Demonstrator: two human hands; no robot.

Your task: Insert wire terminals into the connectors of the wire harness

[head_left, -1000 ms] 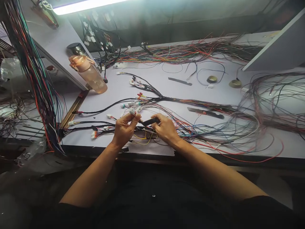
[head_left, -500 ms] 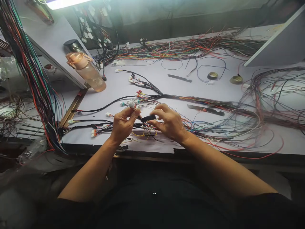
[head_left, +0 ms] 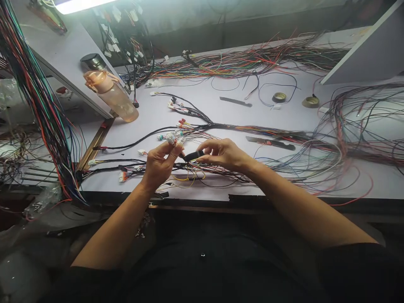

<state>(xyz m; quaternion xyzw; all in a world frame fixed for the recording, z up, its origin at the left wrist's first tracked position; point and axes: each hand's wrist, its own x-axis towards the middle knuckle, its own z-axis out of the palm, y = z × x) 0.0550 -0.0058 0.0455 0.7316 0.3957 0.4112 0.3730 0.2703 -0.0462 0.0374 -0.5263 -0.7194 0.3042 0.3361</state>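
Note:
My left hand (head_left: 158, 166) pinches a wire bundle just below a cluster of small white connectors (head_left: 172, 139), held a little above the bench near its front edge. My right hand (head_left: 224, 155) holds a strip of black tape (head_left: 192, 156) against the same bundle, right beside the left fingertips. The bundle belongs to a wire harness (head_left: 252, 130) of black-wrapped and coloured wires that spreads rightward across the white bench (head_left: 202, 107). Yellow wires loop under my hands.
A pink water bottle (head_left: 112, 94) leans at the back left. Two tape rolls (head_left: 279, 97) lie at the back right, black strips (head_left: 271, 143) mid-bench. Loose coloured wires (head_left: 356, 126) cover the right side and back edge. A hanging wire bunch (head_left: 41, 109) fills the left.
Both hands rose slightly and drew together on the bundle. My right hand turned, bringing the tape strip closer to the left fingertips. The view shifted a little downward.

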